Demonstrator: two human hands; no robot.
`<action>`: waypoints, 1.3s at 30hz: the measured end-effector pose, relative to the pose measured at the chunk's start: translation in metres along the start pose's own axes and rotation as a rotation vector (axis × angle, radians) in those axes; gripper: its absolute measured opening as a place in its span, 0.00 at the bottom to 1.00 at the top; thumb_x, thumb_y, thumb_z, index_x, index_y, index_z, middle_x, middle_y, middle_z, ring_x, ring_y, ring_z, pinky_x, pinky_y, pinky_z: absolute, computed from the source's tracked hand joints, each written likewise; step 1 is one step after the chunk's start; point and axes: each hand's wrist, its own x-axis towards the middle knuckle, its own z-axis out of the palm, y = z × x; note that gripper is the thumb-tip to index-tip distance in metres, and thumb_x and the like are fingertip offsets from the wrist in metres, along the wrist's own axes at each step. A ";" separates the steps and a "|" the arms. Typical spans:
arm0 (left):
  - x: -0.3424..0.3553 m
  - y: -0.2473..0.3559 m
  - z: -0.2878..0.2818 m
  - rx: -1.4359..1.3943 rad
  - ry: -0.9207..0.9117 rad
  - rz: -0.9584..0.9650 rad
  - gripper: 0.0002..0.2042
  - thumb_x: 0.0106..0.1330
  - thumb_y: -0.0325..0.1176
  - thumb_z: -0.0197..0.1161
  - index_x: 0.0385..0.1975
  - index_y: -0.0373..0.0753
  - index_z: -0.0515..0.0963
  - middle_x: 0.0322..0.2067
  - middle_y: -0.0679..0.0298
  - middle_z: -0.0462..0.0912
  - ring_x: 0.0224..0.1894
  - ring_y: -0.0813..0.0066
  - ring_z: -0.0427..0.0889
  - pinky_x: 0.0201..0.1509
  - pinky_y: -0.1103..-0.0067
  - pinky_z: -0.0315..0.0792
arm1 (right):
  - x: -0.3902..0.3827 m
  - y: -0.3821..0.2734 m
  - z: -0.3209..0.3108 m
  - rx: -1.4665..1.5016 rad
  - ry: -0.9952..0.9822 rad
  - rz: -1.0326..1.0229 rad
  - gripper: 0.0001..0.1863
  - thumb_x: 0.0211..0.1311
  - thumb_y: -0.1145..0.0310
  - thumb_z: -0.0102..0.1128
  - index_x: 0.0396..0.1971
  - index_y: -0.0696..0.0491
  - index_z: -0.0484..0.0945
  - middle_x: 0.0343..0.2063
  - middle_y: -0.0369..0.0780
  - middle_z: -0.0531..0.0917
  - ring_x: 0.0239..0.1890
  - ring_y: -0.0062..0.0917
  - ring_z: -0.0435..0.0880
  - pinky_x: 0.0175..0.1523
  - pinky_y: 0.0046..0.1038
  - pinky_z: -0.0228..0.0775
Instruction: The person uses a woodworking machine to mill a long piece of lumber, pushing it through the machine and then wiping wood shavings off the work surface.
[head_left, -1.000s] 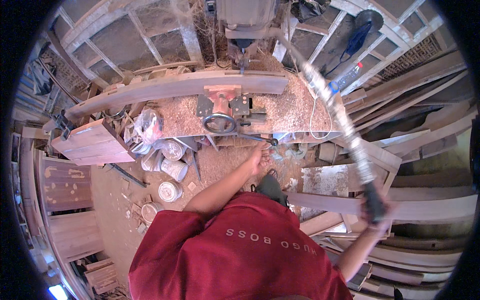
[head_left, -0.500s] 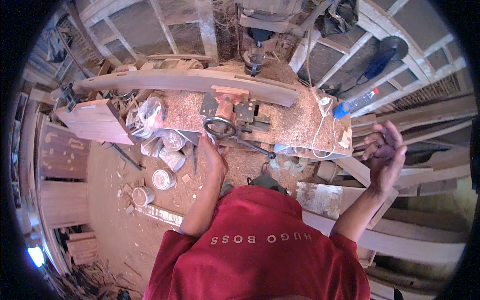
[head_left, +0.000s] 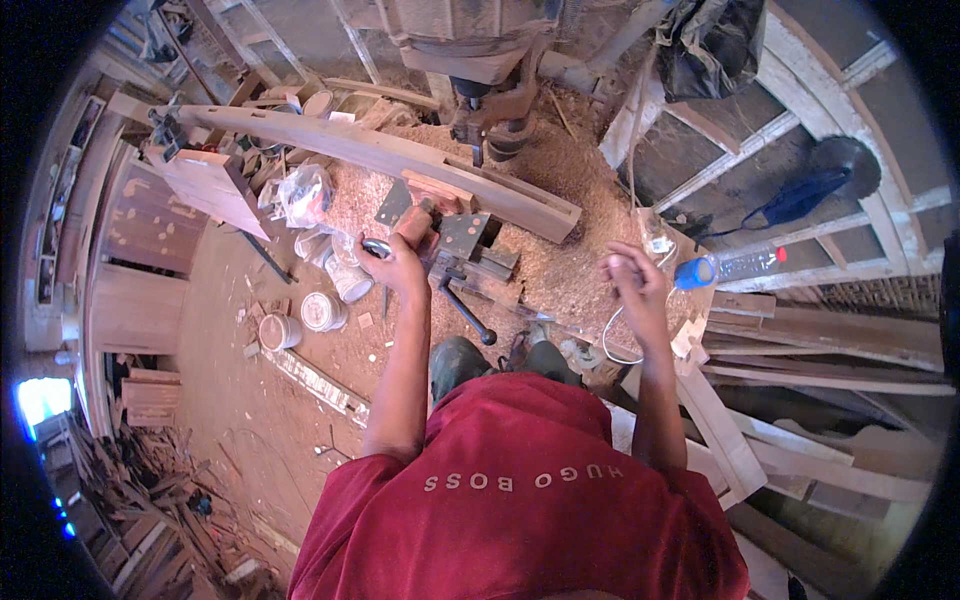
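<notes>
My left hand (head_left: 403, 268) is closed on the rim of a metal handwheel (head_left: 376, 247), much of which it hides. The wheel belongs to a vise (head_left: 462, 235) with a reddish body and dark plates. A long, slightly curved wooden beam (head_left: 400, 152) lies across the vise's wooden jaw block (head_left: 440, 192), with a slot cut near its right end. Out to the right, my right hand (head_left: 638, 288) hovers above the shavings near a white cable (head_left: 612, 335). Its fingers are loosely bent and apart, holding nothing.
A drilling machine (head_left: 475, 90) stands behind the beam. A black lever (head_left: 470, 310) juts from the vise toward me. A blue cup (head_left: 693, 273) and clear bottle (head_left: 745, 262) stand at right. White buckets (head_left: 322, 312) sit on the floor at left; planks (head_left: 840, 340) are stacked at right.
My right hand has come in from the far right to above the shavings. My left hand has moved up and left onto the handwheel. The whole view has turned.
</notes>
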 end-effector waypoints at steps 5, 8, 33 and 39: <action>-0.008 0.014 -0.032 0.231 -0.239 0.491 0.32 0.50 0.30 0.67 0.58 0.34 0.66 0.58 0.43 0.67 0.63 0.47 0.65 0.69 0.58 0.56 | 0.022 0.040 0.030 0.069 -0.211 0.026 0.17 0.69 0.64 0.60 0.51 0.57 0.78 0.39 0.37 0.86 0.37 0.16 0.82 0.32 0.19 0.73; -0.008 0.038 -0.054 0.352 -0.391 0.723 0.19 0.51 0.33 0.68 0.43 0.37 0.76 0.48 0.51 0.76 0.58 0.51 0.71 0.65 0.58 0.58 | 0.028 0.060 0.048 0.157 -0.291 0.146 0.17 0.69 0.65 0.60 0.52 0.58 0.77 0.39 0.37 0.86 0.36 0.15 0.82 0.30 0.18 0.73; 0.012 0.039 0.068 0.678 -0.690 0.450 0.24 0.60 0.45 0.64 0.50 0.33 0.73 0.55 0.45 0.75 0.63 0.46 0.69 0.65 0.55 0.63 | 0.090 0.144 0.145 0.363 -0.280 0.240 0.36 0.68 0.60 0.62 0.67 0.63 0.58 0.65 0.49 0.66 0.62 0.34 0.73 0.51 0.33 0.80; -0.050 0.080 0.050 0.453 -0.880 0.508 0.12 0.62 0.39 0.63 0.39 0.38 0.76 0.38 0.52 0.81 0.46 0.49 0.78 0.55 0.59 0.67 | 0.057 0.149 0.117 0.851 0.113 0.552 0.36 0.66 0.51 0.63 0.63 0.60 0.60 0.58 0.49 0.71 0.57 0.39 0.76 0.58 0.40 0.77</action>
